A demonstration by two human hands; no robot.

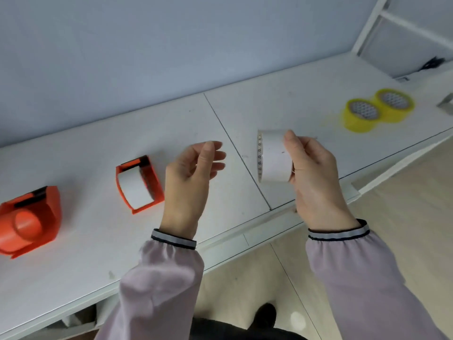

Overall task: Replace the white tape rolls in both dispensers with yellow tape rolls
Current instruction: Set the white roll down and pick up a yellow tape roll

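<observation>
My right hand [316,175] holds a white tape roll [273,155] on edge, above the white table [98,253]. My left hand [193,175] hovers to the left of it with fingers apart and nothing in them. An orange dispenser [149,173] with a white tape roll [133,190] in it lies left of my left hand. A second orange dispenser [29,222] at the far left shows a bare orange hub and no roll. Two yellow tape rolls [362,115] [394,104] lie flat side by side at the far right of the table.
The table runs along a pale blue wall, with a seam [235,148] across its top between my hands. A white shelf frame [372,28] stands at the far right end. A small grey object [446,104] lies at the right edge. Below the table's near edge is light floor.
</observation>
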